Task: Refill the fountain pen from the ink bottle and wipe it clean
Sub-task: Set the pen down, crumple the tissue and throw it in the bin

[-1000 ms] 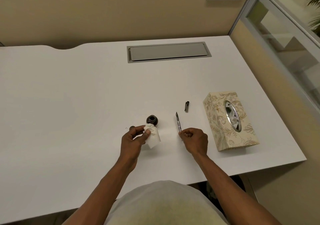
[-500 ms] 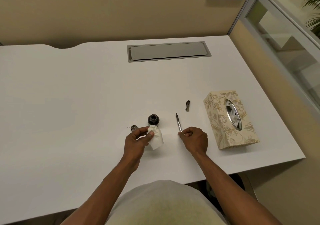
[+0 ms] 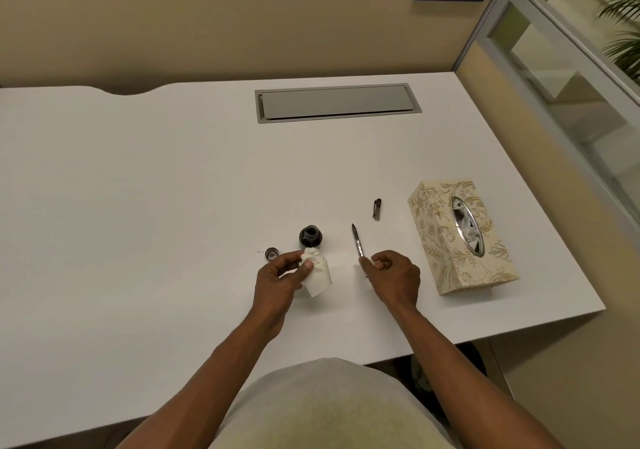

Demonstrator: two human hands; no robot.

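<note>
A slim fountain pen [image 3: 357, 241] points away from me, nib up front, held at its rear end by my right hand [image 3: 393, 279]. My left hand [image 3: 278, 277] pinches a crumpled white tissue [image 3: 317, 272] between thumb and fingers, just left of the pen. The open dark ink bottle [image 3: 310, 236] stands on the white desk [image 3: 173, 206] right behind the tissue. Its small round lid [image 3: 272, 253] lies to the left of the bottle. The pen's dark cap [image 3: 377, 209] lies farther back on the right.
A floral tissue box [image 3: 446, 241] lies to the right of my right hand, near the desk's right edge. A grey cable hatch [image 3: 337, 102] is set into the desk at the back. Beige partition walls enclose the back and right sides.
My left hand with the tissue has drifted slightly right and toward me, uncovering the lid. The right hand and the pen have barely shifted.
</note>
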